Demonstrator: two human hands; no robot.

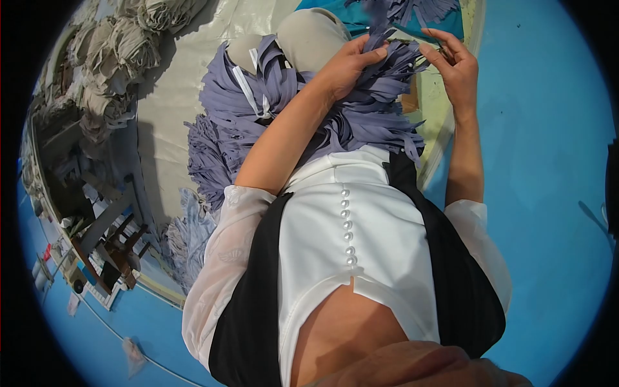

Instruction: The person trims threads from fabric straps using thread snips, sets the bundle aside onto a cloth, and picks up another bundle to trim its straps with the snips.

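Note:
My left hand (351,64) is closed, thumb over fingers, on a bunch of grey-purple fabric strips (380,71). Beside the strips' frayed right ends is my right hand (454,61), its fingers curled and the index finger stretched toward the bunch. Something small and dark shows between its thumb and fingers; I cannot make out what it is. A large heap of the same grey-purple strips (361,129) lies across my lap, under my left forearm. White ties (245,89) lie on the heap's left part.
Bundles of beige fabric (129,45) are piled at the upper left, beside a pale sheet (174,122). More purple strips (425,9) lie on a teal cloth (445,29) ahead. A dark wooden frame (109,219) stands at left. The floor (541,161) is blue.

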